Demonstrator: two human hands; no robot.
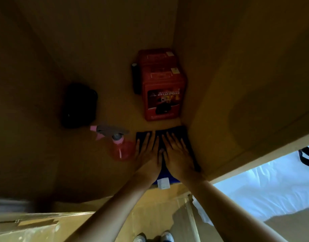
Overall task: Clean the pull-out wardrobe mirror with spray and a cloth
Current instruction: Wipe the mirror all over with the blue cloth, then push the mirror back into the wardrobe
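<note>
A dark blue folded cloth [167,137] lies flat on the brown wooden shelf floor [45,163], in the near right corner against the upright wooden side panel [237,84]. Both hands press down on it side by side, thumbs touching: the left hand [147,151] and the right hand [176,152] each have fingers straight and slightly spread, palms flat, gripping nothing. A small white tag [163,183] hangs from the cloth's near edge, at the shelf's front lip; any print on it is too blurred to read.

Just left of the cloth, touching distance from the left hand, stands a pink translucent plastic spray bottle [121,149] with a grey and pink trigger head [108,131] pointing left. Just behind the cloth, against the side panel, sits a red rectangular box [161,88] with a printed picture and white lettering too small to read; a slim black object [135,78] leans at its left side. Further left of the cloth, beyond the bottle, a dark rounded object [78,105] lies in shadow, with bare shelf floor around it.
</note>
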